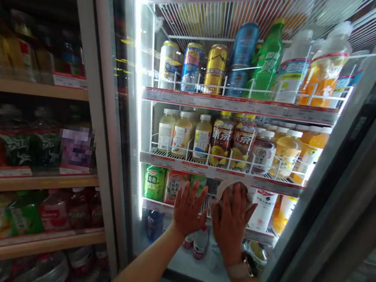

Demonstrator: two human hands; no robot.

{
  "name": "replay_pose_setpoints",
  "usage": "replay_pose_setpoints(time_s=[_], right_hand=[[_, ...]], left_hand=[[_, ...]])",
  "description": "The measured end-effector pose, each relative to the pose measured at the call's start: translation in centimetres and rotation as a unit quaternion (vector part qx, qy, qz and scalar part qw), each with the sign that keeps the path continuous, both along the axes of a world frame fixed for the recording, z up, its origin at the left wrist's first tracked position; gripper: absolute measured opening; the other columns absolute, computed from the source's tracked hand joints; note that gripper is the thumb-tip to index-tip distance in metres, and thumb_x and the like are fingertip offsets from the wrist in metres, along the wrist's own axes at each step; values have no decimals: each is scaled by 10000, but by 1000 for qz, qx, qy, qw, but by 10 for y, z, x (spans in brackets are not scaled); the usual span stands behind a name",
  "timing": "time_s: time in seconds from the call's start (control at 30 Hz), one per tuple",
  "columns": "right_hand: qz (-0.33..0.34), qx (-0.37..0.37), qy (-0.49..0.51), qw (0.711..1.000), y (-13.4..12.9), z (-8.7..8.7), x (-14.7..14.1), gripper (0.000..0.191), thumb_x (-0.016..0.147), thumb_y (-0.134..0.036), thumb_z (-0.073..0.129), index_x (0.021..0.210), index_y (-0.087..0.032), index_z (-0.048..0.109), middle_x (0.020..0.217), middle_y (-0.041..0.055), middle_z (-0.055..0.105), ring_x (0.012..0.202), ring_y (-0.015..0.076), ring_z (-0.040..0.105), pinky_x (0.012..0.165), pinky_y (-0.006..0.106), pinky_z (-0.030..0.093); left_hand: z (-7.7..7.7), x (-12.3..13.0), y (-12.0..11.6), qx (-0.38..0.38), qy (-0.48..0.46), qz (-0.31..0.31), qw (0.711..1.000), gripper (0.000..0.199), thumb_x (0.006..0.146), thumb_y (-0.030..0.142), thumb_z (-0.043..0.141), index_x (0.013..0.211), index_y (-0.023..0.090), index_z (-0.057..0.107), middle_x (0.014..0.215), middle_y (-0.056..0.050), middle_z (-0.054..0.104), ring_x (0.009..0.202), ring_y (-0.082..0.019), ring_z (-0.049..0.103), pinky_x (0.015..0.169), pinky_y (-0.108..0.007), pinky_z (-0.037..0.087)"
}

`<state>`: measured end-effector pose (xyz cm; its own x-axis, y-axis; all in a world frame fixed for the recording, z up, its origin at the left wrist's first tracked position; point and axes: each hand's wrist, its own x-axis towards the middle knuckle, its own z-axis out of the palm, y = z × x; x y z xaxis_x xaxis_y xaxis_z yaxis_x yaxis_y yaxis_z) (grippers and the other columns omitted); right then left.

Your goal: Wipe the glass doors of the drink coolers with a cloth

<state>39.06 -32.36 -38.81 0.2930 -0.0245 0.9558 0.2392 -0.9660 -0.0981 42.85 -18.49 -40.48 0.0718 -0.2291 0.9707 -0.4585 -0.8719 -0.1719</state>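
A glass door (160, 264) fronts a lit drinks fridge and carries faint reflections. My left hand (189, 208) lies against the glass with its fingers spread and holds nothing. Just right of it, my right hand (232, 220) presses a pale cloth (225, 189) to the glass, its fingers over the cloth. Part of the cloth is hidden under that hand. A watch (248, 264) sits on my right wrist. Behind my hands, through the glass, stand a green carton (154, 182), a red carton (174, 184) and a white bottle (262, 211).
Shelves inside the fridge hold cans (215, 70), a green bottle (268, 60) and several tea bottles (222, 137). A dark metal frame (332, 184) edges the door at right. On the left, wooden shelves (22, 180) carry more bottles.
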Motion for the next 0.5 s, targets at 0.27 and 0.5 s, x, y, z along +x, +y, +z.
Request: replay_pose_setpoints(time_s=[0.27,0.5], right_hand=[[-25,-17,-12,999,2,-24,1,624,993,-238,431,1573,-239,202,1621,149,260,1507,287,203,1195,611,131],[-18,-47,24,998,2,-144,-13,569,996,-235,397,1547,-200,261,1644,163,163,1521,306,140,1187,615,181]], left_hand=[[1,-2,-1,-1,-2,-1,1000,696,907,318,488,1551,177,266,1597,-122,303,1503,-314,206,1202,-483,222],[0,-2,-1,1,8,4,1000,710,888,332,501,1546,177,283,1577,-115,347,1505,-304,205,1214,-477,194]])
